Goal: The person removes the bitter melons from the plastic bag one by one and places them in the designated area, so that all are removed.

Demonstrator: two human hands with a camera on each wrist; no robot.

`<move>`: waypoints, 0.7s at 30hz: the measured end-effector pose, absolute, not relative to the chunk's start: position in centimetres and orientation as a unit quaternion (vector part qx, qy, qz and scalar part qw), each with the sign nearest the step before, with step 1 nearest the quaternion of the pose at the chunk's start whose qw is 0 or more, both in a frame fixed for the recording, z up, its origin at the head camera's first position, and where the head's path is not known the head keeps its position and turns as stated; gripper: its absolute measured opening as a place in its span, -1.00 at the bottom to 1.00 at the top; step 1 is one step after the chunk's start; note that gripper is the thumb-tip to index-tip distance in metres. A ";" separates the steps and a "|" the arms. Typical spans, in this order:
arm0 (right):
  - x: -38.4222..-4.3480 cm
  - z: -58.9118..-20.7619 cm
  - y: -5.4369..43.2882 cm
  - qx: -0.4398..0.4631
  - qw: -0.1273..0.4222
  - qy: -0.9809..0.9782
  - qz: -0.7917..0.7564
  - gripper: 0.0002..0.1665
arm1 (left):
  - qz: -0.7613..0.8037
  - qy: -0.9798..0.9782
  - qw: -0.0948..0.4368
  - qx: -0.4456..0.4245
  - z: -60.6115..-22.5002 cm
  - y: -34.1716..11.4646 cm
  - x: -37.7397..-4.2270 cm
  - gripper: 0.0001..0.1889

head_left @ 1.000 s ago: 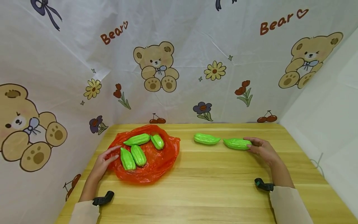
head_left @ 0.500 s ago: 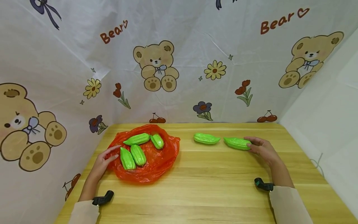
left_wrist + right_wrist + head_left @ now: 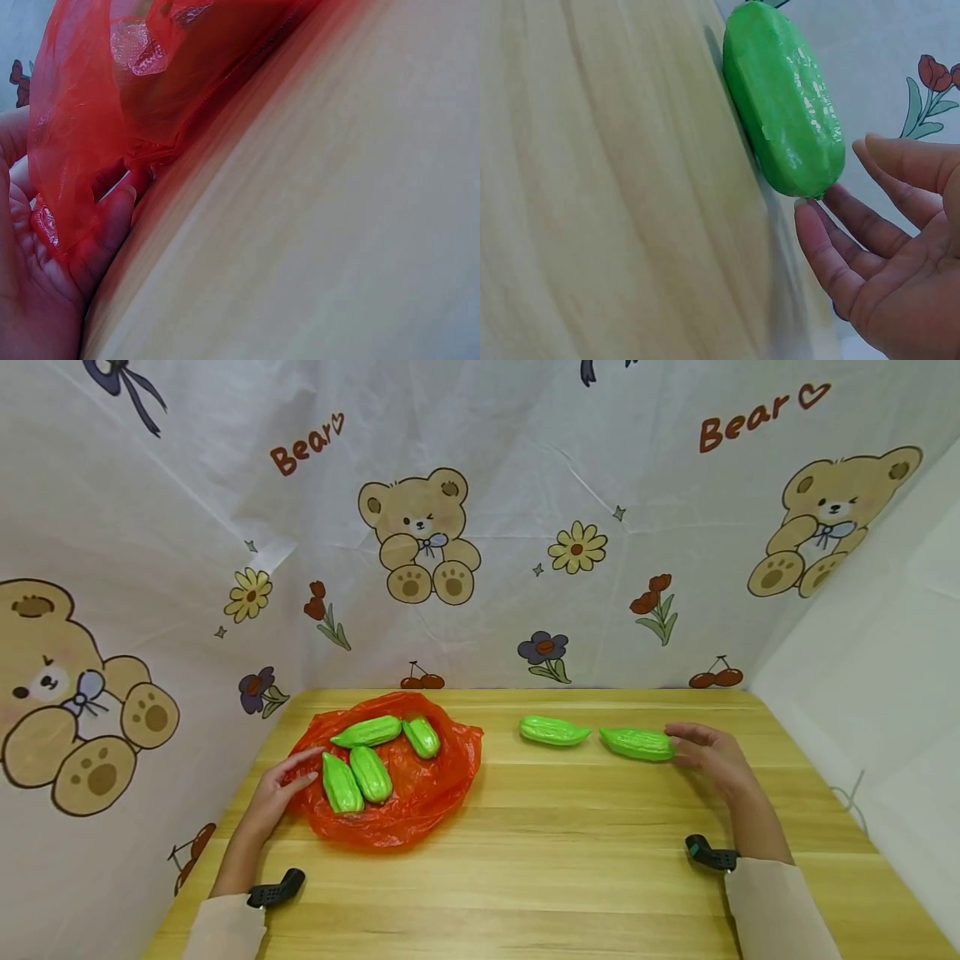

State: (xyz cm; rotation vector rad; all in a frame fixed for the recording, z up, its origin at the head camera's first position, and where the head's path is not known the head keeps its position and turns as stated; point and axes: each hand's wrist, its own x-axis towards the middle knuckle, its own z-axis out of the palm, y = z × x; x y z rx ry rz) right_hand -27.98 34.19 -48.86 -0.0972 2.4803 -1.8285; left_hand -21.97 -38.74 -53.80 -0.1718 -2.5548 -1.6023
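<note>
My right hand [image 3: 716, 758] is at the blunt end of a glossy green bitter melon [image 3: 637, 744] lying on the table. In the right wrist view its fingers are spread and relaxed, the fingertips [image 3: 804, 214] right by the end of this bitter melon [image 3: 784, 105]. Left of it, tip pointing towards it, lies another bitter melon [image 3: 553, 731]. My left hand [image 3: 273, 793] rests at the left edge of a red plastic bag [image 3: 416, 793], fingers loosely extended. Thin film of the bag [image 3: 82, 142] drapes over the left palm. Several more bitter melons [image 3: 371, 774] lie on the spread bag.
The wooden table [image 3: 555, 860] runs back to a white cloth wall [image 3: 510, 610] printed with bears and flowers. On the right stands a plain white wall [image 3: 885, 693] with a thin cord [image 3: 855, 797]. Both wrists carry small black cameras [image 3: 277, 891].
My right hand has let go of the bitter melon and drawn slightly right. That bitter melon shifted a little right earlier, then stayed. My left hand and the bag have not moved.
</note>
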 end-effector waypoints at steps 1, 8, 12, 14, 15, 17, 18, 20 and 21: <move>-28.0 -48.9 34.3 -0.028 0.020 0.809 -0.587 -0.42 | -0.529 -0.845 0.059 -0.056 -53.8 -38.7 -21.9 -0.51; -28.1 -48.1 34.3 0.017 -0.074 0.809 -0.583 -0.44 | -0.532 -0.844 0.051 -0.049 -53.5 -38.7 -21.9 -0.51; -27.9 -47.0 33.6 0.025 -0.116 0.808 -0.577 -0.48 | -0.533 -0.843 0.058 -0.053 -53.4 -38.8 -21.9 -0.52; -27.7 -46.5 33.3 0.025 -0.128 0.810 -0.572 -0.49 | -0.533 -0.842 0.060 -0.052 -53.5 -38.8 -21.9 -0.53; -27.6 -46.2 33.1 0.025 -0.131 0.810 -0.571 -0.49 | -0.531 -0.843 0.060 -0.053 -53.5 -38.8 -21.8 -0.52; -27.5 -45.7 32.7 0.026 -0.132 0.811 -0.570 -0.50 | -0.530 -0.844 0.058 -0.054 -53.6 -38.8 -21.8 -0.51; -27.4 -45.5 32.5 0.027 -0.133 0.810 -0.571 -0.49 | -0.529 -0.845 0.058 -0.054 -53.7 -38.7 -21.8 -0.51; -27.2 -45.2 32.1 0.024 -0.136 0.808 -0.573 -0.49 | -0.529 -0.845 0.059 -0.056 -53.7 -38.7 -21.8 -0.51; -27.1 -45.1 31.9 0.020 -0.138 0.804 -0.578 -0.49 | -0.529 -0.845 0.059 -0.057 -53.7 -38.7 -21.9 -0.51</move>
